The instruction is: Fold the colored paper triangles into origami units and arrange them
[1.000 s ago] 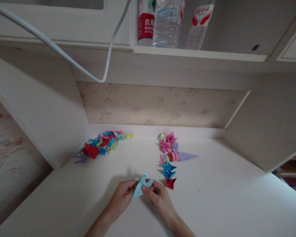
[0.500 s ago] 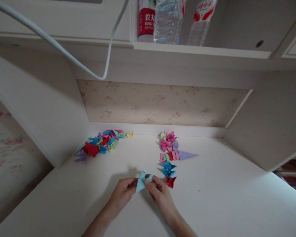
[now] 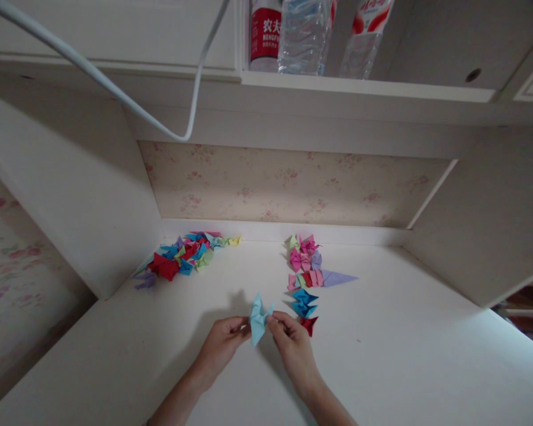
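Note:
A light blue origami crane [image 3: 258, 319] is held up between my two hands, above the white desk. My left hand [image 3: 222, 349] pinches it from the left side with thumb and fingers. On the other side, my right hand [image 3: 293, 346] grips a narrow point of it between thumb and forefinger. Just beyond the right hand lie a red folded paper piece [image 3: 310, 325] and blue folded pieces [image 3: 304, 304], partly behind the fingers for the red one.
A heap of colourful folded paper [image 3: 182, 255] lies at the back left. Pink pieces [image 3: 302, 253] and a long purple folded point [image 3: 339, 278] lie at the back right. Plastic bottles [image 3: 302, 36] stand on the shelf above; a white cable-like arm [image 3: 128, 105] hangs at upper left.
The crane has turned between my hands, and its wings now spread up and down. My right thumb and fingers have shifted outward to the crane's right point.

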Demonstrator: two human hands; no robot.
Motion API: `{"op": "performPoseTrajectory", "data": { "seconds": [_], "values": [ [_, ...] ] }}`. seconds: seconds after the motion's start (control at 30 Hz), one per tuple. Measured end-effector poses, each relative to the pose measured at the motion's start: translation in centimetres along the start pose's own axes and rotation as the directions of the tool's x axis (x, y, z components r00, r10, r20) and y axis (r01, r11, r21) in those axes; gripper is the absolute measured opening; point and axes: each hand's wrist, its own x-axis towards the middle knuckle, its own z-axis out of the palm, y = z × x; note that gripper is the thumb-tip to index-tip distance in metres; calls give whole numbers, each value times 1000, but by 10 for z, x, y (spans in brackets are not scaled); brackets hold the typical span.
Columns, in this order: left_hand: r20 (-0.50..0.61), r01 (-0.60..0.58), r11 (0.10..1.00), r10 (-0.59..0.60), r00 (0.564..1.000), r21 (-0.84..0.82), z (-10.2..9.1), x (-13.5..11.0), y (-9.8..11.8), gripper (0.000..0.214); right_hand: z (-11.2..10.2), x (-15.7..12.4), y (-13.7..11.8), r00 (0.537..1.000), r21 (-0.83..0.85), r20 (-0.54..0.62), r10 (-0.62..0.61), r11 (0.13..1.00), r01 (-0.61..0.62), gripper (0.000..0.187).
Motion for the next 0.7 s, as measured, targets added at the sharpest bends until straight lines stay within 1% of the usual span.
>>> {"op": "performPoseTrajectory", "data": {
  "seconds": [0.13,0.27,0.37,0.43,0.53,0.63,0.7],
  "values": [
    [-3,2,1000,-2,1000,15,-1,0,-1,38,1,1,1,1000,14,-4,27,1000,-27,36],
    [-30,17,1000,-16,999,20,0,0,-1,41,1,2,3,998,55,41,40,998,-43,36],
    [-19,39,999,-38,999,31,1,0,3,43,3,1,4,997,79,67,37,996,-42,36],
    [0,48,998,-48,999,40,1,0,5,45,5,1,3,998,105,55,27,994,-33,36],
    [11,29,999,-30,999,43,1,0,7,47,7,-1,-1,999,141,17,29,990,-31,36],
    [-30,41,998,-39,999,53,0,0,5,47,0,-2,-11,999,141,-9,41,989,-39,37],
    [-87,71,995,-65,994,71,0,-1,2,46,-14,1,-20,1000,99,-22,21,995,-19,38]
  ]
}}
